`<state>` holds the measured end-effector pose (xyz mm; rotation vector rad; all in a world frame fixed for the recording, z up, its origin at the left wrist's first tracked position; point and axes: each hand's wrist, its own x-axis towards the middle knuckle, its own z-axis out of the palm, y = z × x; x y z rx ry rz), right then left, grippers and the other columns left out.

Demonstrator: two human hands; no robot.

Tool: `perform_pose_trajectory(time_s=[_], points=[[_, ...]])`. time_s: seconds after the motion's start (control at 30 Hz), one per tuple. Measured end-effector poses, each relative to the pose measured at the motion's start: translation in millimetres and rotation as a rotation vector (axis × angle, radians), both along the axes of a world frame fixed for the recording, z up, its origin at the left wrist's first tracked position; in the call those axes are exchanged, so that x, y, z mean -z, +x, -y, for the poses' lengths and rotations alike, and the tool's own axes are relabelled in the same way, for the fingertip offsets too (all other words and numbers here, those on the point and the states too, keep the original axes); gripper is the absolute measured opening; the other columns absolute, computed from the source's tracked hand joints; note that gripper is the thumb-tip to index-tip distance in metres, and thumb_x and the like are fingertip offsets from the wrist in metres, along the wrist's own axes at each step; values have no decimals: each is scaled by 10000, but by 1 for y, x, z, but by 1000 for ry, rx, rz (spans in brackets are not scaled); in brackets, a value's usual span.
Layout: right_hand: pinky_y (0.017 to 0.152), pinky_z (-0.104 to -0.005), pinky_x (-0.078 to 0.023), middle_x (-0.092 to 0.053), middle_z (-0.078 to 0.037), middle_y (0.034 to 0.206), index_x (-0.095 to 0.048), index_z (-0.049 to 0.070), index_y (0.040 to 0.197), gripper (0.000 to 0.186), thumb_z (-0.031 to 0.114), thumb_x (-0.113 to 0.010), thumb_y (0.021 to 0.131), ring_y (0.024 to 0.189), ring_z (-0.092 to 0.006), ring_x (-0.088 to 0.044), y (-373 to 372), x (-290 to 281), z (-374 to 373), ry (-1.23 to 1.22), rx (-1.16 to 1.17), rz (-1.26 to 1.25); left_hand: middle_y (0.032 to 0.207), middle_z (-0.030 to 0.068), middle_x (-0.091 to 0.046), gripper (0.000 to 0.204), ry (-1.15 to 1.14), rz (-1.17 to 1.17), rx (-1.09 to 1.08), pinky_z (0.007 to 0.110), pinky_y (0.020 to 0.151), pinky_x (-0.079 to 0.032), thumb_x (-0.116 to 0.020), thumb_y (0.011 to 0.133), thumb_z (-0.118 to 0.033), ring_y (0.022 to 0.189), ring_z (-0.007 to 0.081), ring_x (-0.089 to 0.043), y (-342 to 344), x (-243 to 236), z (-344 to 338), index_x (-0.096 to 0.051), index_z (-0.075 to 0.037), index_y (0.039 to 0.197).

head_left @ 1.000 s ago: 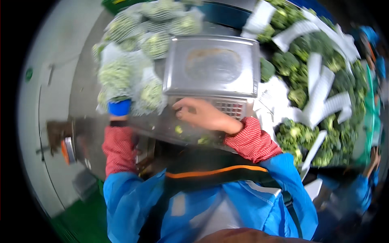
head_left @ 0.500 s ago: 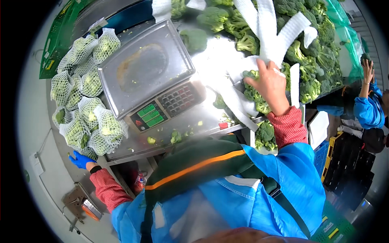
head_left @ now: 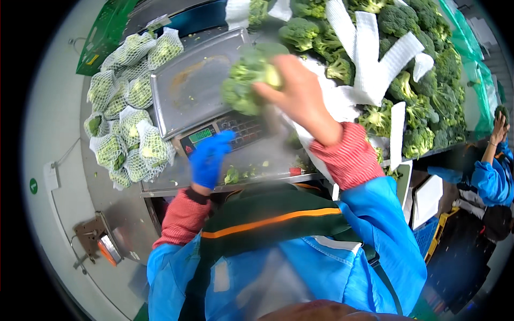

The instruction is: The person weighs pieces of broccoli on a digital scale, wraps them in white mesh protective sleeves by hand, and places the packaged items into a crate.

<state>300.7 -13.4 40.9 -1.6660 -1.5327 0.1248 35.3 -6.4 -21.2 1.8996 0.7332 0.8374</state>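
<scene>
Right hand (head_left: pixel 301 95) grips broccoli (head_left: pixel 243 85) stalk-side, likely against bruising; left hand (head_left: pixel 210 160), scale's (head_left: pixel 187 96) near side, open or closed I can't tell

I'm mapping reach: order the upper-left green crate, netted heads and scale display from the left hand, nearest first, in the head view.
1. Scale display, just beyond the left hand.
2. Netted heads, to its left.
3. Green crate, far upper left.
</scene>
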Motion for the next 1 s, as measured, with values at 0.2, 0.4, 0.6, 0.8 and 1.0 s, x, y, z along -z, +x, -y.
perform_pose_trajectory(time_s=[0.2,0.4,0.6,0.8,1.0], points=[[586,-413,-480,-572,-168,868,-516,20,967,477,396,-685,726,717,-337,-597,-36,13,-53,41,-97,86,1042,79,-630,235,-300,-224,152,286,753,-489,-531,872,-78,867,158,-601,44,-2,39,-617,-67,1090],[520,-377,-490,-602,-149,681,-582,23,823,509,512,-667,713,592,-292,-615,7,58,41,-607,118,475,998,53,-627,254,-576,-96,112,254,768,-485,-504,904,-117,827,106,-582,46,7,40,-590,-40,1131],[523,-351,-440,-540,-163,630,-549,21,780,256,265,-625,781,567,-274,-571,36,95,86,-412,66,31,993,23,-586,293,-850,-77,230,243,751,-457,-530,908,-196,861,85,-542,94,7,30,-575,-49,1158],[642,-220,-435,-530,-38,845,-488,10,1055,233,50,-540,832,768,-90,-525,31,51,86,-276,-100,-927,984,46,-588,361,-858,-49,161,251,771,-458,-640,842,-234,888,104,-547,156,-17,11,-560,-18,1120],[692,-254,-460,-583,-116,911,-476,25,1107,321,116,-600,826,804,-161,-586,30,19,66,-351,-5,-462,945,48,-601,339,-745,137,40,254,767,-466,-656,813,-155,888,107,-567,161,10,7,-553,-4,1098]])
